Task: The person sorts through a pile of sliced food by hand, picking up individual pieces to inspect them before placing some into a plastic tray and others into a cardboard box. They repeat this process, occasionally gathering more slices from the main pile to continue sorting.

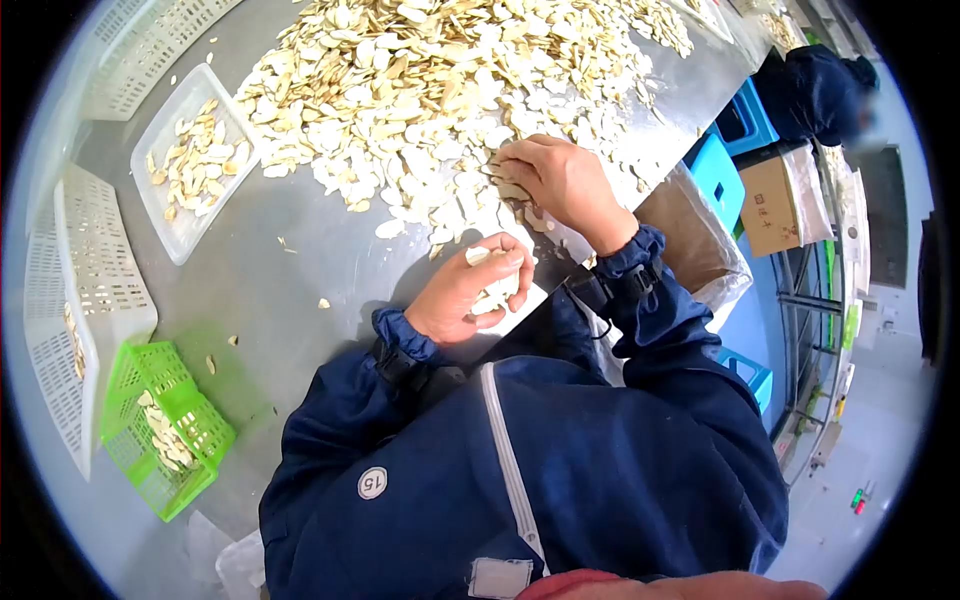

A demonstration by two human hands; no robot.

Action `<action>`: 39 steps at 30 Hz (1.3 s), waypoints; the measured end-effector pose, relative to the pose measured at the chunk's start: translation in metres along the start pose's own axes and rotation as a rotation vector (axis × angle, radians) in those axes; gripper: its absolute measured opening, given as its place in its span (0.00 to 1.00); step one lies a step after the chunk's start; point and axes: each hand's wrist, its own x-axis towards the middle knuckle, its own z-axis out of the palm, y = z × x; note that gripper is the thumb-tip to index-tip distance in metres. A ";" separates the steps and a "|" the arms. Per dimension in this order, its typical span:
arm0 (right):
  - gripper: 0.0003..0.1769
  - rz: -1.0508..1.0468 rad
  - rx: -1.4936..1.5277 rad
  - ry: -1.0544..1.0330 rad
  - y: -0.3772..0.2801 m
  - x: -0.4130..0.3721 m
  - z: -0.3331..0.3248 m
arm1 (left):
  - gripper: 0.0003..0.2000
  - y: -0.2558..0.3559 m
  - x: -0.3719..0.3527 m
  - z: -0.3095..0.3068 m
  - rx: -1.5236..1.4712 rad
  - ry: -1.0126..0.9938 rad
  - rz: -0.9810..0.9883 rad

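Observation:
A broad heap of thin pale dried slices (430, 90), some brown-edged, spreads over the metal table (300, 380). My left hand (470, 292) is curled, palm up, around a small handful of pale slices (497, 290), close to the table's near edge. At the near side of the heap, my right hand (562, 185) reaches down with fingers bent and drawn together on the slices there. Its fingertips are partly hidden behind the hand.
Left of the heap is a shallow clear tray (178, 240) with some slices. Beyond it stand white perforated baskets (110, 250) and a green basket (205, 420) holding slices. To the right are a lined box (690, 230), blue stools (718, 178), a carton (770, 205) and a person (805, 95).

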 end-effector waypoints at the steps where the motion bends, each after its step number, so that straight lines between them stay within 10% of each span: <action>1: 0.10 0.026 -0.009 0.022 0.001 0.000 -0.001 | 0.11 0.000 0.000 0.000 -0.002 0.003 0.001; 4: 0.11 0.027 -0.025 0.213 0.004 0.001 -0.004 | 0.14 -0.004 0.001 -0.004 0.009 -0.002 0.020; 11: 0.17 0.223 0.594 -0.151 -0.008 -0.020 -0.038 | 0.25 -0.003 0.004 0.001 -0.141 0.087 0.064; 16: 0.10 -0.035 0.099 0.093 -0.008 -0.009 0.000 | 0.21 -0.005 0.004 -0.008 0.113 0.020 0.147; 22: 0.09 0.180 -0.104 0.235 0.019 -0.020 -0.013 | 0.17 -0.004 0.004 -0.010 0.011 -0.060 0.086; 39: 0.10 0.050 -0.038 0.114 -0.006 -0.029 -0.001 | 0.17 -0.005 0.004 -0.012 -0.038 -0.071 0.027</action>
